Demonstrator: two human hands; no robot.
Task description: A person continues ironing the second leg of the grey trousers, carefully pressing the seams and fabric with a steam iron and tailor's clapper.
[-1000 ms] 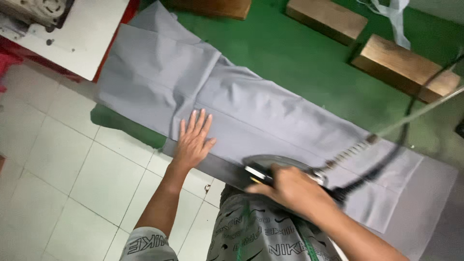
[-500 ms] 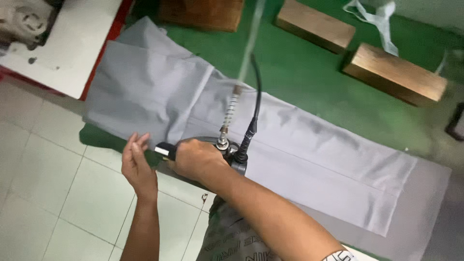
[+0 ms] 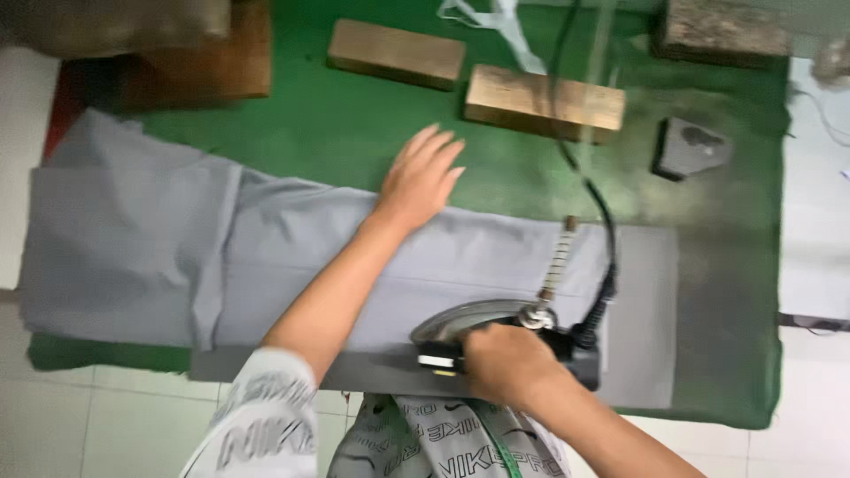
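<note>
Right hand [image 3: 506,365] wrapped tight round handle of iron [image 3: 482,329], soleplate down on near edge of grey fabric [image 3: 292,257], cord [image 3: 595,221] trailing up and away. Fabric's long axis crosswise, most of it lying left of the grip. Left hand [image 3: 420,180] open and flat on fabric's far edge, up-left of iron; beyond it wooden blocks [image 3: 542,102] on green table cover [image 3: 354,133].
</note>
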